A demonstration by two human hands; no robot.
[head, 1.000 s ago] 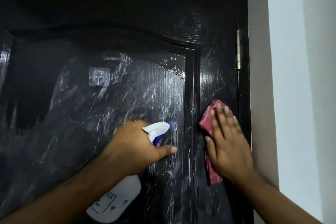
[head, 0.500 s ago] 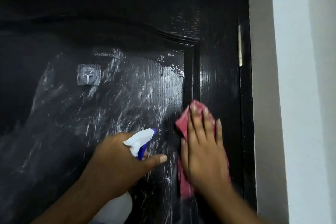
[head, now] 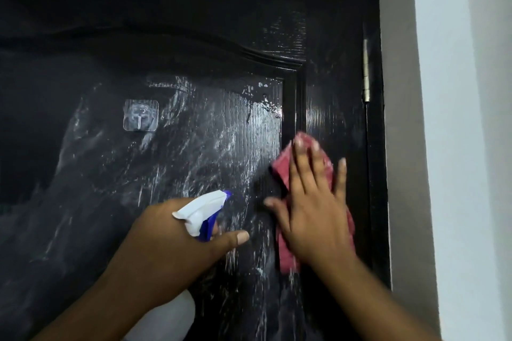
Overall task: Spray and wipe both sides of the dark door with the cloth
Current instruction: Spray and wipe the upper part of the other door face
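Note:
The dark door (head: 194, 8) fills most of the view, its raised panel streaked with white foam and wet smears. My right hand (head: 315, 210) lies flat with spread fingers on a red cloth (head: 282, 169), pressing it against the door by the panel's right moulding. My left hand (head: 171, 243) grips a white spray bottle with a blue trigger (head: 203, 214), nozzle pointing at the door; the bottle's body shows below my wrist.
A clear adhesive hook (head: 140, 115) is stuck on the panel at the left. A metal hinge (head: 366, 72) sits on the door's right edge. A white wall (head: 457, 147) stands close on the right.
My right hand slid the cloth left from the door's right stile to the panel moulding. My left hand with the bottle shifted slightly left.

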